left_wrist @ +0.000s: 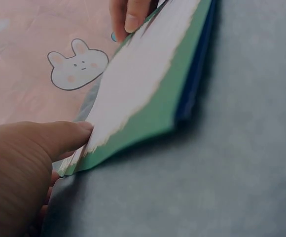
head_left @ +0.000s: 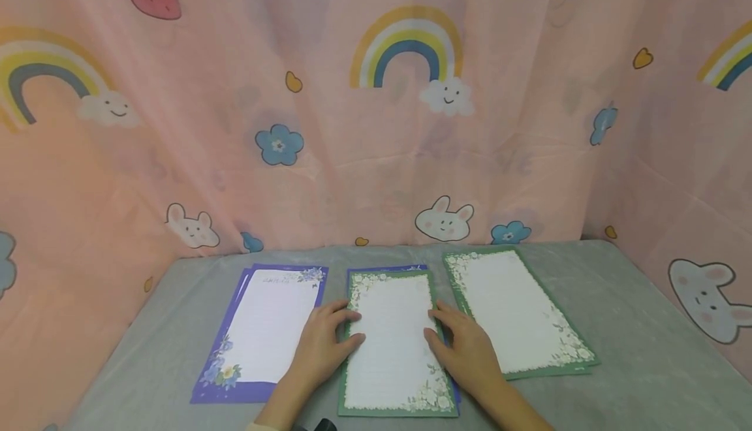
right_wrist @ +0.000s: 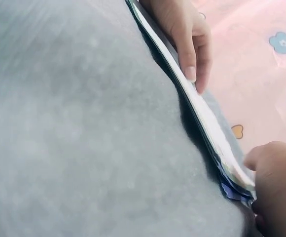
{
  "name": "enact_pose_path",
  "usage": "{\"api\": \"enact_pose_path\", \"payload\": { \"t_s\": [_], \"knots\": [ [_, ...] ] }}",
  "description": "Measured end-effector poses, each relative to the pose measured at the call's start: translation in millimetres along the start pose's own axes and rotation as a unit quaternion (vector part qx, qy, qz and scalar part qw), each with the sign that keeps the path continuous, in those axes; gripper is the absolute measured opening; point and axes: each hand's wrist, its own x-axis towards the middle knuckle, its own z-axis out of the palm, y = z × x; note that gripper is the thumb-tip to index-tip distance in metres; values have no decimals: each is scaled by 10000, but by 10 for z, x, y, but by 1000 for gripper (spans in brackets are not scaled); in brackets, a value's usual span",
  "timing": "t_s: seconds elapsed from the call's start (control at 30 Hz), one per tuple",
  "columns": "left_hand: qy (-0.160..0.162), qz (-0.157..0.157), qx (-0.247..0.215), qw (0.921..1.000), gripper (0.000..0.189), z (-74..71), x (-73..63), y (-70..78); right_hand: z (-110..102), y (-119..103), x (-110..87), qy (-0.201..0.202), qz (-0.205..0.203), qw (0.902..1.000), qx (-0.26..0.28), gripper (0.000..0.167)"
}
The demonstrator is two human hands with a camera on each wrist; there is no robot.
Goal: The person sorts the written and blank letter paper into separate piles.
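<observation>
A stack of letter paper (head_left: 388, 346) lies between both hands, its top sheet green-bordered with white flowers and faint ruled lines. Purple sheet edges (head_left: 388, 268) peek out beneath it. At its left edge, my left hand (head_left: 317, 343) grips the stack, the thumb (left_wrist: 76, 134) over the top sheet and other fingers partly hidden below the edge. My right hand (head_left: 470, 349) holds the opposite edge, its thumb over the paper's margin. Seen from the right wrist, the stack (right_wrist: 204, 116) shows layered edges and a purple corner near the right hand (right_wrist: 278, 180).
Purple-bordered sheets (head_left: 270, 333) with blue flowers lie to the left, partly behind the left hand. Green-bordered sheets (head_left: 517, 313) lie slanted to the right. The grey cloth-covered table (head_left: 623, 326) meets a pink patterned curtain (head_left: 329, 189) at the back.
</observation>
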Motion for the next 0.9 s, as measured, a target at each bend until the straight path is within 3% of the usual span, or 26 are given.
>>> {"api": "enact_pose_path", "payload": {
  "t_s": [0.27, 0.43, 0.67, 0.9],
  "knots": [
    [32, 7, -4, 10000, 29, -2, -3, 3, 21, 18, 45, 596, 46, 9936, 961, 30],
    [16, 22, -2, 10000, 30, -5, -4, 7, 11, 11, 46, 389, 416, 9884, 1405, 23],
    [84, -21, -141, 9999, 31, 2, 1, 6, -21, -10, 61, 244, 870, 9825, 1631, 19],
    [96, -360, -676, 9970, 34, 3, 17, -11, -48, -3, 90, 253, 1405, 9700, 1970, 18]
  ]
}}
